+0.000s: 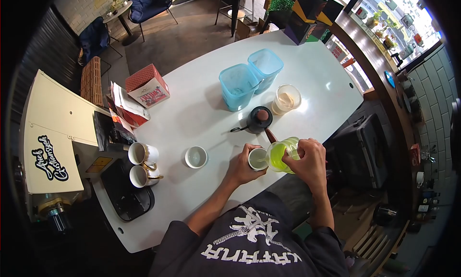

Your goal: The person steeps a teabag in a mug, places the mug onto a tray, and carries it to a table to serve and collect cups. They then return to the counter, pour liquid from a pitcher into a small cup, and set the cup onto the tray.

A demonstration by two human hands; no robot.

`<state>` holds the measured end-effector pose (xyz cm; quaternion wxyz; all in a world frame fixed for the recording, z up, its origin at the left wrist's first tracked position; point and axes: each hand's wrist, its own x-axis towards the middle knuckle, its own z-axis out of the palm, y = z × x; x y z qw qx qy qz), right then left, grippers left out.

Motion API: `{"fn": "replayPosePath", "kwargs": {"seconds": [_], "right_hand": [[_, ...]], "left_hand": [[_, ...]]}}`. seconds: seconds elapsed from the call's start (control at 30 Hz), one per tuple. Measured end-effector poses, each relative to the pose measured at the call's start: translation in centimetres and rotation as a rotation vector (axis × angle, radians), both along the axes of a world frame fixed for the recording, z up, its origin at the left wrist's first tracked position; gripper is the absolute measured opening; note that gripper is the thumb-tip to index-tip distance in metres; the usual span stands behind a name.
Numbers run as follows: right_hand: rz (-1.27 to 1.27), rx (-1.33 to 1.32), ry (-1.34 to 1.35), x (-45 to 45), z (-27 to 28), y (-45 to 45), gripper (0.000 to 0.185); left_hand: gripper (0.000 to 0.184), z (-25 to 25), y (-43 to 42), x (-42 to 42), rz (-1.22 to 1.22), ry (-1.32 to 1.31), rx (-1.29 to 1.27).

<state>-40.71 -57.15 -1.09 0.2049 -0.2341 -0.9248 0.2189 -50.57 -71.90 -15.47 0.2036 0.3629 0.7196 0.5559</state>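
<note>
My left hand (241, 166) is wrapped round a small white cup (257, 159) near the table's front edge. My right hand (309, 162) grips a clear plastic bottle (283, 152) with yellow-green liquid inside. The bottle lies tilted on its side, its mouth pointing left at the cup's rim; a thin pale stream seems to run into the cup. To the left stands a second white cup (196, 157), apart from both hands. Just beyond the held cup is a dark round container (259, 119) with a brown knob and a side handle.
Two blue plastic tubs (238, 87) and a clear tub of pale powder (286, 99) stand farther back. Two white mugs (142, 153) with gold handles sit by a black tray (126, 190) at left. A red box (148, 86) and dark boxes (307, 20) line the table edges.
</note>
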Motion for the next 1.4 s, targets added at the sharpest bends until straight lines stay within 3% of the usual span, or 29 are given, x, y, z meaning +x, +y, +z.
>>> {"fn": "replayPosePath", "kwargs": {"seconds": [0.17, 0.23, 0.97, 1.03, 1.4], "right_hand": [[0.003, 0.016, 0.0, 0.1, 0.5, 0.0, 0.042], [-0.023, -0.049, -0.119, 0.2, 1.1, 0.0, 0.035], [-0.046, 0.007, -0.066, 0.6, 2.8, 0.3, 0.037], [-0.004, 0.076, 0.045, 0.5, 2.7, 0.3, 0.043], [-0.048, 0.021, -0.06, 0.6, 3.2, 0.2, 0.037]], "left_hand": [[0.067, 0.0, -0.1, 0.0, -0.009, -0.024, -0.022], [0.067, 0.0, -0.1, 0.0, -0.016, -0.044, -0.043], [0.064, -0.4, 0.0, 0.1, -0.007, -0.021, -0.022], [0.064, -0.5, 0.0, 0.2, -0.008, -0.017, -0.023], [0.065, -0.3, 0.0, 0.2, -0.01, -0.036, 0.012]]}}
